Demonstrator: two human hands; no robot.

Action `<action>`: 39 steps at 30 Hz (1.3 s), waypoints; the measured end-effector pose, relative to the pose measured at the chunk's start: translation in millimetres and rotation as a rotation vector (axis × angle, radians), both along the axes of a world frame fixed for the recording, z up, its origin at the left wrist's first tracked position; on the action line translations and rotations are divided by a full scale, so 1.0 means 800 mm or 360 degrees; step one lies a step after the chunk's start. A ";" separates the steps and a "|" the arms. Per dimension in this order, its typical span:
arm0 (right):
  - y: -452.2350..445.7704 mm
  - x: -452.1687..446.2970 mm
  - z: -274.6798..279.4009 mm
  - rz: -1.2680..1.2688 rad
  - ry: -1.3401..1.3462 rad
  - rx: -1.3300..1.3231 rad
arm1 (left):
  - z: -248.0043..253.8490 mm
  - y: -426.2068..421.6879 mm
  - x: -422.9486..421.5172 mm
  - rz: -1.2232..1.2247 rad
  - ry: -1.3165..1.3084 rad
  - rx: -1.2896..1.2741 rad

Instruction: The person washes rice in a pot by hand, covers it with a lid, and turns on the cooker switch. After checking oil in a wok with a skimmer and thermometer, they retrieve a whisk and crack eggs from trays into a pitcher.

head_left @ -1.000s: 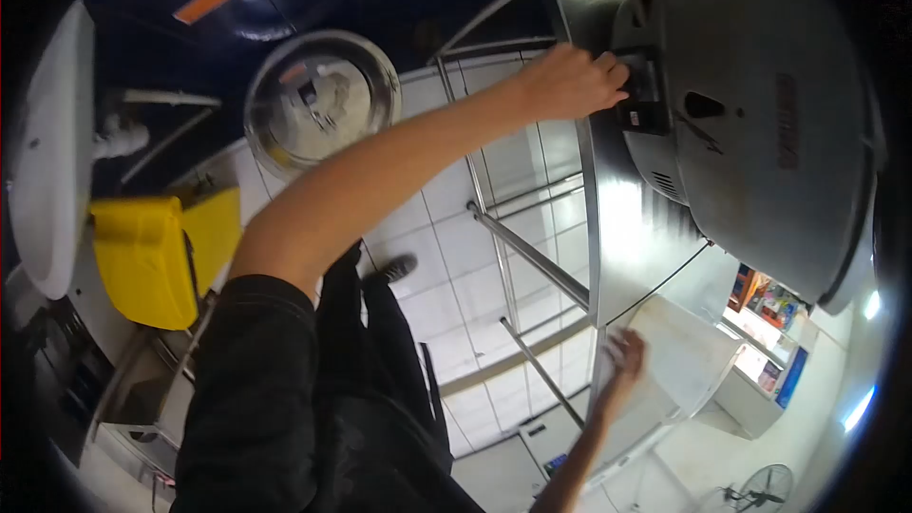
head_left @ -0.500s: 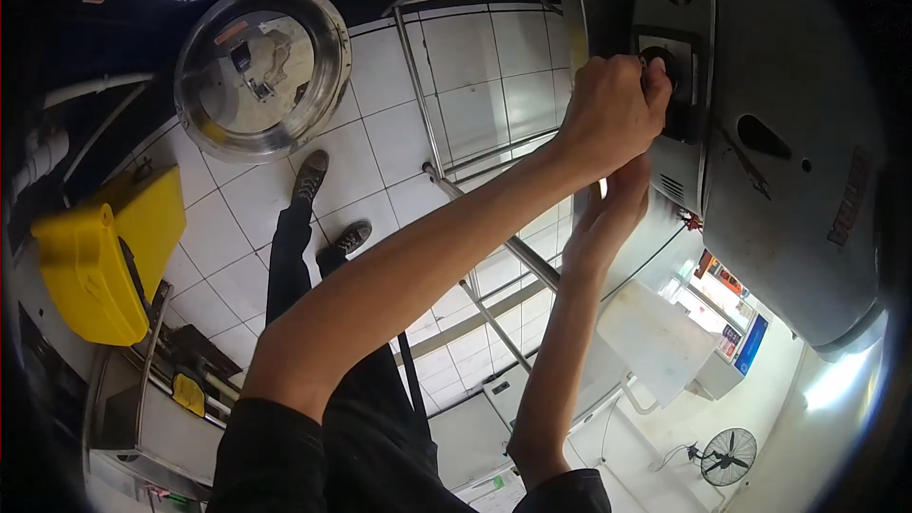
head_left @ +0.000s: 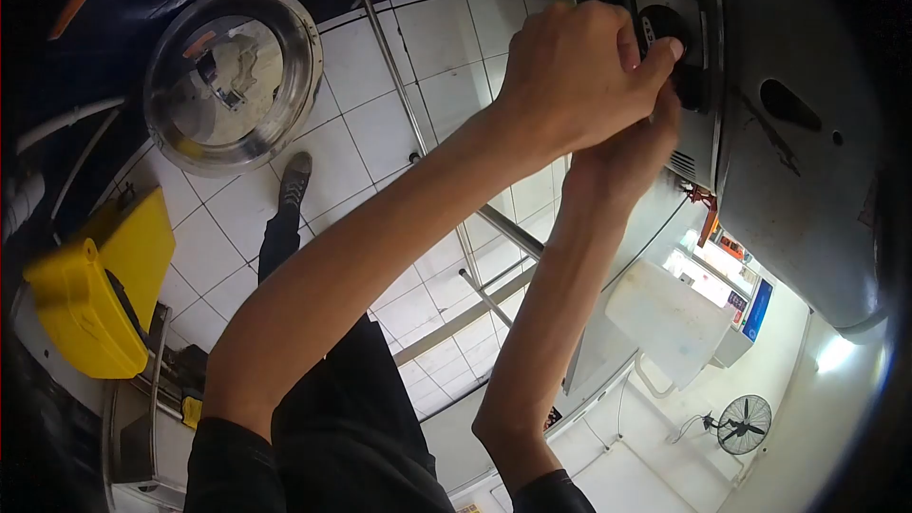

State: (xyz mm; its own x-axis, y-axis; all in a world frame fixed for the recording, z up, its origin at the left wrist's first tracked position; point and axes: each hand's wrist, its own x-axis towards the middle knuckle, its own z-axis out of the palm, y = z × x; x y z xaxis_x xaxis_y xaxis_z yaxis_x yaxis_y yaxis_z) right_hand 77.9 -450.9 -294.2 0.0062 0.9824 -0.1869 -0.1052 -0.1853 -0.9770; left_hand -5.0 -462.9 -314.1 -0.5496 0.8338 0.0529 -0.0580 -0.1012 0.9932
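My left hand (head_left: 579, 71) is closed, its fingers curled and its thumb lying across the front of a black round knob (head_left: 665, 27) with white markings. That knob sits on a dark framed panel (head_left: 701, 85) on the side of a large grey machine (head_left: 798, 190). Whatever the curled fingers hold, if anything, is hidden. Just below and partly behind it, my right hand (head_left: 622, 161) reaches up towards the same panel. Most of its fingers are covered by my left hand, so their grip cannot be made out.
A shiny round metal bowl (head_left: 299, 100) stands at the upper left, above a yellow bin (head_left: 119, 294). Metal frame rails (head_left: 389, 57) cross the white tiled floor (head_left: 356, 109). A white plastic container (head_left: 665, 323) and a wall fan (head_left: 743, 425) are at the lower right.
My left hand has shifted left, showing more of the knob. My right hand has moved up and right, closer to the panel. The whole view has shifted slightly, and one shoe is now hidden.
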 end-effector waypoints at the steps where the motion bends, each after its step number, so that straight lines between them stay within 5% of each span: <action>1: 0.001 -0.002 -0.003 -0.0051 -0.0167 0.0095 | 0.001 0.002 -0.001 -0.0004 0.0078 0.0003; 8: -0.028 0.004 -0.003 -0.0005 0.0179 -0.0010 | 0.018 0.024 0.004 -0.0185 -0.0315 -0.0146; 17: -0.065 0.085 -0.040 -0.0213 -0.0859 0.0296 | 0.039 0.008 -0.005 -0.0401 -0.1082 -0.0343; 26: -0.043 0.182 -0.057 -0.0371 -0.2092 0.0837 | -0.028 -0.054 0.010 -0.0399 0.0397 -0.0072; 39: -0.029 0.190 -0.083 -0.0544 -0.2374 0.1023 | -0.048 0.032 -0.004 0.0683 0.0850 0.0651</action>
State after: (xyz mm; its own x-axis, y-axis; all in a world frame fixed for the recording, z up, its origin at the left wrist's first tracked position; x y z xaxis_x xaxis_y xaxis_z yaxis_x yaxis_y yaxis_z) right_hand 229.8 -474.4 -360.7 0.0134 0.8075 0.5898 0.9838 0.0947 -0.1521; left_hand -8.6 -437.7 -352.3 -0.6320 0.4128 0.6559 0.5422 -0.3692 0.7548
